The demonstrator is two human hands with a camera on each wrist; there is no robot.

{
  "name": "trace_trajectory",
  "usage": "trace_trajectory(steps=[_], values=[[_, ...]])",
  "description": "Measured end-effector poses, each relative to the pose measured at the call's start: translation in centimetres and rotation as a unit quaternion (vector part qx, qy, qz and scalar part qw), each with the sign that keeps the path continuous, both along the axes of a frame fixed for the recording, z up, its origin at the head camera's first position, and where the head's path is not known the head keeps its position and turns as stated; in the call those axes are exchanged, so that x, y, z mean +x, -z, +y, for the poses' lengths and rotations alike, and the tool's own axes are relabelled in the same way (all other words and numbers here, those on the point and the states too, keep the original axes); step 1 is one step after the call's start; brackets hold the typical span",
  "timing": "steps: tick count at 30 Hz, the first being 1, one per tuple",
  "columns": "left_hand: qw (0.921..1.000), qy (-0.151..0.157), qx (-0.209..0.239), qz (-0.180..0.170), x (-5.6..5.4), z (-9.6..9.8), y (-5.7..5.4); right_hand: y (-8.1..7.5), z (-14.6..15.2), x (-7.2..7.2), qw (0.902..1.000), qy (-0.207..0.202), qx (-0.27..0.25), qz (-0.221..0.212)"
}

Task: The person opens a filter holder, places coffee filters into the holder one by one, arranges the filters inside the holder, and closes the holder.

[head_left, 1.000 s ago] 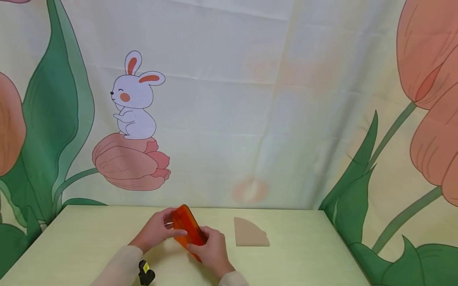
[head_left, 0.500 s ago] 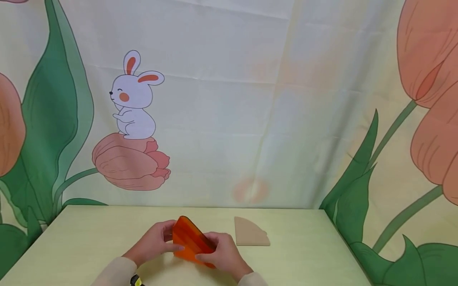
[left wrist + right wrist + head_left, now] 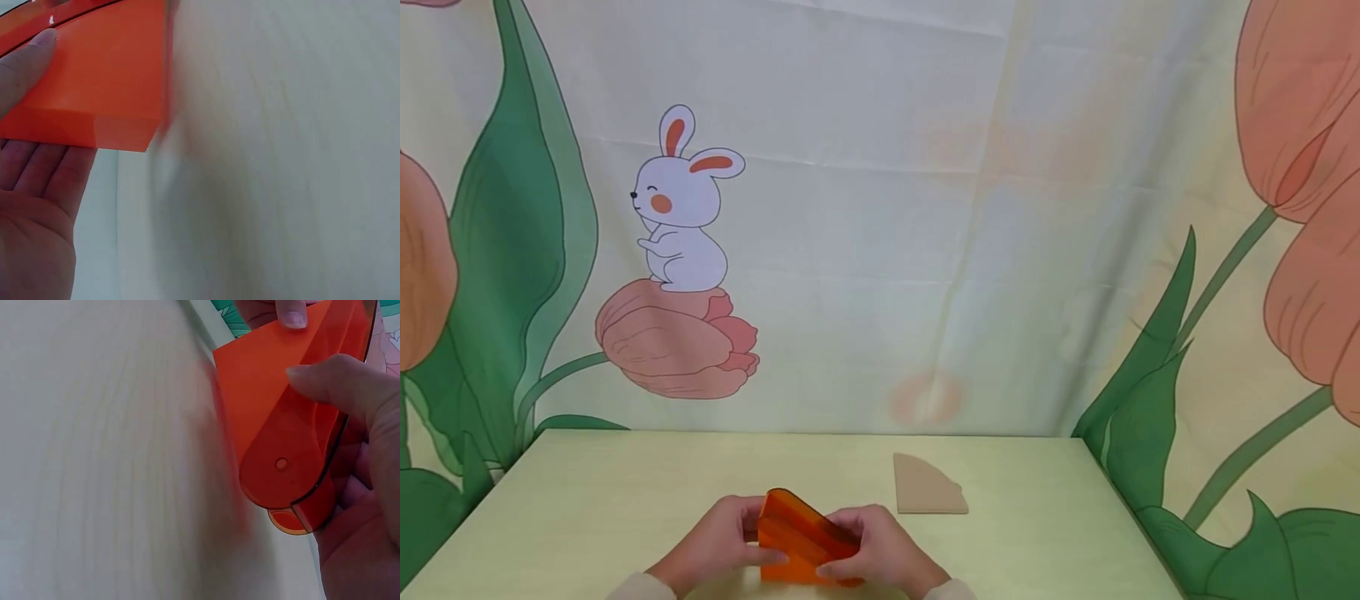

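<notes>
Both hands hold an orange wedge-shaped plastic case (image 3: 793,568) low over the near part of the table. My left hand (image 3: 718,533) grips its left end, thumb on the near face and fingers behind or beneath. At the narrower, rounded right end, my right hand (image 3: 891,546) pinches it with the thumb in front and fingers behind. A see-through orange cover (image 3: 281,440) with a small round pivot mark shows in the right wrist view. In the left wrist view the case's flat orange side (image 3: 112,69) faces the camera. Its inside cannot be made out.
A flat tan wedge-shaped piece (image 3: 928,490) lies on the pale wood-grain table (image 3: 1037,517), to the right of and beyond the hands. Behind the table hangs a cloth backdrop (image 3: 850,250) printed with a rabbit and tulips.
Both hands have brought the orange case nearer to me and lower. It has turned from a steep slant to lie more level, its near face now showing more broadly. The tan piece stays put.
</notes>
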State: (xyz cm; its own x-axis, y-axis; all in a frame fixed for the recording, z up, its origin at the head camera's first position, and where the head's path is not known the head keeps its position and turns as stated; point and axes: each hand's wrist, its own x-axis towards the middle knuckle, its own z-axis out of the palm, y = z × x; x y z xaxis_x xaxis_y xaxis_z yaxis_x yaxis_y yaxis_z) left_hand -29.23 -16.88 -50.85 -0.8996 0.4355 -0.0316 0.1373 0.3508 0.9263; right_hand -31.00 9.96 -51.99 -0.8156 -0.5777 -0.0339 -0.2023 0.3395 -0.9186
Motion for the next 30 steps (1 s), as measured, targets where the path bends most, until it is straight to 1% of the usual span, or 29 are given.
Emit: trace_trajectory(steps=[3, 6, 10, 12, 16, 21, 23, 25, 27, 30], values=[[0.9997, 0.004, 0.007, -0.024, 0.6, 0.1, 0.1, 0.2, 0.1, 0.3, 0.9997, -0.022, -0.007, -0.012], [0.9986, 0.012, 0.028, -0.043, 1.1, 0.1, 0.2, 0.5, 0.1, 0.7, 0.9985, -0.039, -0.025, -0.031], [0.9972, 0.014, 0.047, -0.057, 1.6, 0.2, 0.3, 0.3, 0.2, 1.2, 0.9968, -0.045, -0.036, -0.056], [0.9970, 0.013, 0.048, -0.059, 1.7, 0.2, 0.3, 0.3, 0.2, 1.3, 0.9965, -0.047, -0.037, -0.058], [0.9966, 0.014, 0.050, -0.064, 1.9, 0.2, 0.3, 0.4, 0.2, 1.6, 0.9967, -0.053, -0.040, -0.047], [0.9967, 0.022, 0.052, -0.059, 2.0, 0.1, 0.5, 0.6, 0.2, 1.6, 0.9972, -0.054, -0.038, -0.035], [0.9970, 0.025, 0.050, -0.053, 2.0, 0.0, 0.6, 0.8, 0.3, 1.5, 0.9973, -0.054, -0.035, -0.036], [0.9973, 0.027, 0.047, -0.049, 1.9, 0.0, 0.6, 0.9, 0.3, 1.3, 0.9977, -0.054, -0.029, -0.028], [0.9982, 0.027, 0.038, -0.036, 1.8, -0.2, 0.6, 1.0, 0.2, 1.1, 0.9981, -0.053, -0.023, -0.020], [0.9995, 0.022, 0.017, -0.014, 1.7, -0.5, 0.5, 0.9, 0.1, 0.7, 0.9982, -0.059, -0.008, 0.005]])
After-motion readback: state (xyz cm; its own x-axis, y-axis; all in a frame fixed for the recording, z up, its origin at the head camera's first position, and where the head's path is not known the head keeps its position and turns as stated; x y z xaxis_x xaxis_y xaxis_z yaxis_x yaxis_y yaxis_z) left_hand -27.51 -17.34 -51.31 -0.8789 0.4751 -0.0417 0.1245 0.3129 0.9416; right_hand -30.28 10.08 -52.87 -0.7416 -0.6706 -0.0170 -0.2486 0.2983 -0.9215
